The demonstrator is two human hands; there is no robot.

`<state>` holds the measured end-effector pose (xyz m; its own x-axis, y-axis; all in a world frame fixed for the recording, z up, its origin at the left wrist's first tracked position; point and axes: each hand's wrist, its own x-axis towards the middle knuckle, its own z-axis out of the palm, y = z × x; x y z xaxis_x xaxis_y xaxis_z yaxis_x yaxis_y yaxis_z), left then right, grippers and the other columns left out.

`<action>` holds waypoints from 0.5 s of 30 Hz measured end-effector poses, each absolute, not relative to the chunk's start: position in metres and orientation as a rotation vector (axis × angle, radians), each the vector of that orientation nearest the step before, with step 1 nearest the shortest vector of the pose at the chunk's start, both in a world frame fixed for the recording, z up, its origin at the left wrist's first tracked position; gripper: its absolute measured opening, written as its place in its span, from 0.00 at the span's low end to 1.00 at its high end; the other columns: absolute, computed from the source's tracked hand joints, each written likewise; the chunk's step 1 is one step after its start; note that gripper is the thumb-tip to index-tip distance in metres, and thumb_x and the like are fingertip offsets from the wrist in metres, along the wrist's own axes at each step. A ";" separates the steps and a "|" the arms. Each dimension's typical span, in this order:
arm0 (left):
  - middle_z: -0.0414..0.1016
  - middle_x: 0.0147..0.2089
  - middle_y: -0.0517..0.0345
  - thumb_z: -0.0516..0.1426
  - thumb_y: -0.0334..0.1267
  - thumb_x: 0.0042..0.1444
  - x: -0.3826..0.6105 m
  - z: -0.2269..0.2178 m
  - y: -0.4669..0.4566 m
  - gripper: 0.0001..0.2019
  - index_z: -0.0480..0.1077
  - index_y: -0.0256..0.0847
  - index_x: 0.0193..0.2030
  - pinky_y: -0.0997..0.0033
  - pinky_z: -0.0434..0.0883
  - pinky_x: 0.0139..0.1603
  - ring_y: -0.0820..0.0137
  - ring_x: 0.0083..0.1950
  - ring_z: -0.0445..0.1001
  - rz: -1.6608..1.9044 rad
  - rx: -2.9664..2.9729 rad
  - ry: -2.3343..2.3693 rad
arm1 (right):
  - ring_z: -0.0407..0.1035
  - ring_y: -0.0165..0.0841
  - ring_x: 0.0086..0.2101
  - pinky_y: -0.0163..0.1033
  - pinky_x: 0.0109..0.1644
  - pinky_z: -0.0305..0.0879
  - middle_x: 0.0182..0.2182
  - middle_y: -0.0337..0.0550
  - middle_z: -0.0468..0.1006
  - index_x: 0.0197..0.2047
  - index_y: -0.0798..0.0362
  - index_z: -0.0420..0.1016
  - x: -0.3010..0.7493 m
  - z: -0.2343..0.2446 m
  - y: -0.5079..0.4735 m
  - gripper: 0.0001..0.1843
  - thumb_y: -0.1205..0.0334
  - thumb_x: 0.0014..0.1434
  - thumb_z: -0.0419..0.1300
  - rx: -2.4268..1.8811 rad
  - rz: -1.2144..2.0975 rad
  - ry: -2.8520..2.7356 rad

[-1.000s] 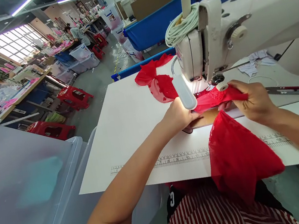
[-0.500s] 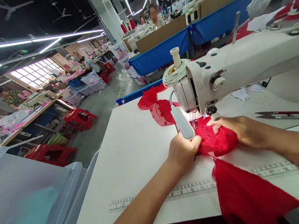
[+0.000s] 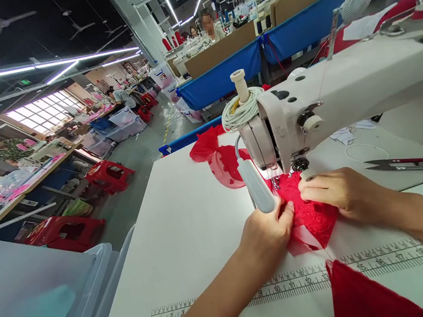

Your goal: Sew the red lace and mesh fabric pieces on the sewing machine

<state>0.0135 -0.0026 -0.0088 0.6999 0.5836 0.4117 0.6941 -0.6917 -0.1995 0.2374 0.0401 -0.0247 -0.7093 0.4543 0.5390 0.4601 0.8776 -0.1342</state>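
Observation:
Red lace fabric [image 3: 320, 221] lies under the presser foot [image 3: 275, 183] of a white sewing machine [image 3: 349, 88]. My left hand [image 3: 267, 232] is closed on the fabric's left edge, thumb on top, just below the white lamp [image 3: 256, 186]. On the other side, my right hand [image 3: 340, 194] pinches the lace with its fingers curled, close to the machine's needle end. A thin thread runs from the lace to a red cloth piece [image 3: 368, 297] hanging over the table's front edge. More red sheer fabric [image 3: 226, 164] lies behind the lamp.
Thread snips [image 3: 417, 164] lie right of my right hand. A printed ruler [image 3: 291, 284] runs along the white table [image 3: 174, 228]. Left of it stand translucent bins [image 3: 51, 291] and red stools [image 3: 66, 232]. Other people sit at machines further off.
The lace now lies flatter and extends nearer the front, with a sheer corner showing. My right hand has curled its fingers over it. The hanging red piece has shifted forward and right.

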 end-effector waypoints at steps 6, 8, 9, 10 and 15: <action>0.77 0.48 0.40 0.50 0.25 0.63 0.012 -0.009 -0.007 0.13 0.74 0.33 0.48 0.68 0.73 0.27 0.62 0.37 0.74 -0.501 -2.496 -0.973 | 0.65 0.32 0.26 0.39 0.26 0.55 0.35 0.44 0.80 0.32 0.52 0.71 0.232 -0.019 0.037 0.19 0.80 0.54 0.44 -0.660 -0.175 -2.503; 0.78 0.45 0.42 0.50 0.24 0.63 0.013 -0.008 -0.007 0.13 0.74 0.33 0.47 0.68 0.74 0.27 0.64 0.35 0.73 -0.472 -2.502 -0.990 | 0.67 0.32 0.26 0.39 0.26 0.57 0.43 0.45 0.82 0.33 0.52 0.72 0.231 -0.018 0.037 0.19 0.81 0.52 0.45 -0.626 -0.176 -2.508; 0.78 0.44 0.43 0.50 0.24 0.62 0.013 -0.007 -0.007 0.13 0.74 0.34 0.47 0.68 0.74 0.26 0.64 0.35 0.73 -0.455 -2.509 -1.002 | 0.68 0.32 0.27 0.39 0.26 0.58 0.46 0.45 0.81 0.36 0.53 0.73 0.231 -0.018 0.037 0.19 0.80 0.52 0.46 -0.613 -0.166 -2.515; 0.78 0.44 0.43 0.50 0.24 0.62 0.013 -0.007 -0.008 0.13 0.74 0.34 0.47 0.69 0.74 0.26 0.64 0.35 0.73 -0.439 -2.515 -1.013 | 0.70 0.32 0.28 0.39 0.26 0.59 0.48 0.46 0.81 0.39 0.54 0.73 0.230 -0.018 0.037 0.20 0.80 0.52 0.46 -0.609 -0.159 -2.521; 0.78 0.45 0.41 0.52 0.24 0.62 0.009 -0.007 -0.010 0.13 0.72 0.34 0.51 0.72 0.70 0.22 0.62 0.39 0.75 -0.346 -2.535 -1.027 | 0.68 0.31 0.22 0.40 0.21 0.51 0.40 0.46 0.83 0.33 0.52 0.71 0.229 -0.018 0.034 0.17 0.79 0.56 0.46 -0.717 -0.198 -2.540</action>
<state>0.0091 -0.0102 -0.0070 0.7024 0.6127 0.3623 0.7069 -0.6599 -0.2546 0.2294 0.0342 -0.0178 -0.7421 0.4530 0.4941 0.5240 0.8517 0.0062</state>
